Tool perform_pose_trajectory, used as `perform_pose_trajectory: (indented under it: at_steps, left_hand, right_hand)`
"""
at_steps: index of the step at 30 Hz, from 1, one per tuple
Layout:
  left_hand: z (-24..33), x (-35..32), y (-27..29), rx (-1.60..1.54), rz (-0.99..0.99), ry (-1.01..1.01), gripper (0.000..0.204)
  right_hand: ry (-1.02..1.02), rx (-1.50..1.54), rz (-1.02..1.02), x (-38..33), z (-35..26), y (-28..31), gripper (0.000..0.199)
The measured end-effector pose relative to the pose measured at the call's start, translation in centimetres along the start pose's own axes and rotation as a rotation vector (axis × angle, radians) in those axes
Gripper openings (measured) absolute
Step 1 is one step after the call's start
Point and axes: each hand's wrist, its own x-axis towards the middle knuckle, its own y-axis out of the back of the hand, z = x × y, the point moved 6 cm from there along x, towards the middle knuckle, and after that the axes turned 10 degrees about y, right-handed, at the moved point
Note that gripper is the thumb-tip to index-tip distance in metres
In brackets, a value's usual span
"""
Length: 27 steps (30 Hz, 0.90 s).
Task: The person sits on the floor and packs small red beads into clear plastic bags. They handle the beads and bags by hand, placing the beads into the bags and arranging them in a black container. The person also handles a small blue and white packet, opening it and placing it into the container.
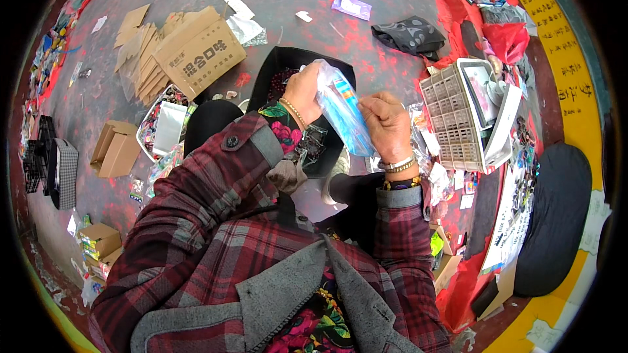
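My left hand [302,95] is closed around the upper left side of a clear plastic bag [348,116]. Blue contents show through the film, with a small patch of orange near the middle; their kind is not clear. At the bag's right edge my right hand [387,125] has its thumb and fingers pinched together on the plastic. Both hands hold the bag at a slant over a black bin [273,64] between my legs. Small dark items, some dark red, lie inside that bin, partly hidden by my left hand.
Flattened cardboard [145,65] and a brown box [199,52] lie at the far left. Nearer stands a white basket [142,136] of small goods. To my right are a beige plastic crate [451,117] and a black padded seat [556,219]. A dark bag [411,36] lies beyond.
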Motion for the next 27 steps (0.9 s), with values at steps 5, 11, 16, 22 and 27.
perform_pose_trajectory:
  at_steps: [5, 11, 16, 22, 27]
  left_hand:
    - [-1.0, 0.8, 0.7, -0.11, -0.041, 0.127, 0.014]
    - [-0.9, 0.1, 0.0, -0.021, 0.068, 0.15, 0.014]
    - [-1.0, -0.9, -2.3, -0.053, -0.181, 0.257, 0.017]
    - [-0.3, -1.4, -3.1, 0.005, -0.3, 0.203, 0.022]
    - [1.2, -0.5, -0.4, 0.202, -0.004, 0.039, 0.014]
  right_hand:
    - [-0.034, 0.12, -0.018, 0.1, 0.1, -0.7, 0.015]
    - [-0.123, 0.191, 0.086, -0.1, 0.0, -2.4, 0.016]
    - [-0.521, 0.777, 0.164, -1.1, 2.2, -4.2, 0.017]
    - [-0.728, 0.993, 0.422, -2.1, 4.4, -3.7, 0.009]
    - [-0.718, 0.971, 0.744, -3.3, 7.7, 1.5, 0.015]
